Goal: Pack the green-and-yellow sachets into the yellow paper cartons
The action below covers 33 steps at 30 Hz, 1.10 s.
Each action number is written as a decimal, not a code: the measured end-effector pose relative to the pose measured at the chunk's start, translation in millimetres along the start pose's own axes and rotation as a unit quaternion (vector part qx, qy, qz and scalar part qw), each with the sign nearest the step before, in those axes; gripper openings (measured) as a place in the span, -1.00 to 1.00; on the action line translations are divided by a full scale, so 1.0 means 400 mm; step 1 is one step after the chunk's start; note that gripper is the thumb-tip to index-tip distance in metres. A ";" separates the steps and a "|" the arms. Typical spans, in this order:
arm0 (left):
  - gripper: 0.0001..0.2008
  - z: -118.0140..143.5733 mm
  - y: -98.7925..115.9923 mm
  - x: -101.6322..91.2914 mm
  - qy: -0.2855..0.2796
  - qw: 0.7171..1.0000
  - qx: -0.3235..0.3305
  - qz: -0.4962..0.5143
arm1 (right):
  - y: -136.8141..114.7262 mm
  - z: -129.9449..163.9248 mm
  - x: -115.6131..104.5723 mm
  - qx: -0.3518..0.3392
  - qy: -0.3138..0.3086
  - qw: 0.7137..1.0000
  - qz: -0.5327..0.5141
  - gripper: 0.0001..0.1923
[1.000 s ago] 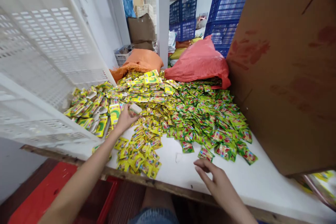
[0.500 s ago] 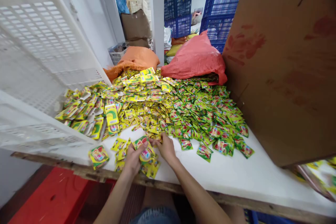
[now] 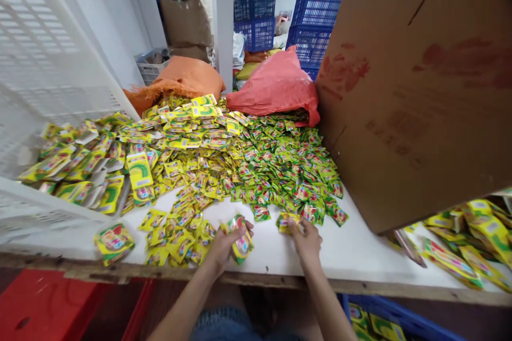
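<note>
My left hand (image 3: 224, 246) is closed around a small yellow-and-green box (image 3: 243, 248) with a red fruit picture, held tilted over the white tabletop. Apart from it to the right, my right hand (image 3: 309, 238) pinches a small yellow sachet (image 3: 285, 222) at the front edge of the green sachets (image 3: 280, 165). Left of my left hand lies a loose group of yellow sachets (image 3: 180, 242). Another box (image 3: 114, 244) of the same look rests near the table's front edge. Parts of my left fingers are hidden behind the box.
Flattened and opened boxes (image 3: 84, 165) are heaped by a white crate (image 3: 36, 64). An orange sack (image 3: 184, 77) and a red bag (image 3: 276, 85) lie behind the piles. A large cardboard carton (image 3: 416, 106) stands at right, with more packets (image 3: 476, 240) beyond it. A blue crate (image 3: 396, 311) sits below the edge.
The view has swung to the right. My right hand has moved rightward away from the left hand and now pinches a yellow sachet. My left hand still holds the box.
</note>
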<state>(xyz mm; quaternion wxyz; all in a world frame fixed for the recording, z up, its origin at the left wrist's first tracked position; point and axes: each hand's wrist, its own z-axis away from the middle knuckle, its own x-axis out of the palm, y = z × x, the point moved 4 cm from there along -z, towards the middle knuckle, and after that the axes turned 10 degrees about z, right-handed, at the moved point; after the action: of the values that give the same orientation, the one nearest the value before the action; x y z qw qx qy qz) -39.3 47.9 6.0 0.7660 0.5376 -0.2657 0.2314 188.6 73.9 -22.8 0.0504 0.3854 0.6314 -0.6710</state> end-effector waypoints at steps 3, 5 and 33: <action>-0.69 -0.002 -0.022 0.010 0.003 0.998 -0.004 -0.064 | -0.029 0.012 0.043 -0.008 -0.009 0.999 0.030 -0.72; -0.62 -0.001 -0.026 0.004 0.019 0.994 0.003 -0.106 | -0.055 0.020 0.054 -0.037 -0.052 0.998 0.018 -0.74; -0.56 0.083 -0.085 0.122 -0.097 0.943 0.134 -0.288 | -0.058 0.135 0.098 0.171 -0.040 0.891 -0.418 -0.63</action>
<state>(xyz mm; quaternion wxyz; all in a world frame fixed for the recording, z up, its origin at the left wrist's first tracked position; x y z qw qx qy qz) 13.9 8.9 23.4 0.6911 0.7090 -0.1392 -0.0186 123.9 47.0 -32.2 -0.2763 0.0608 0.6069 -0.7427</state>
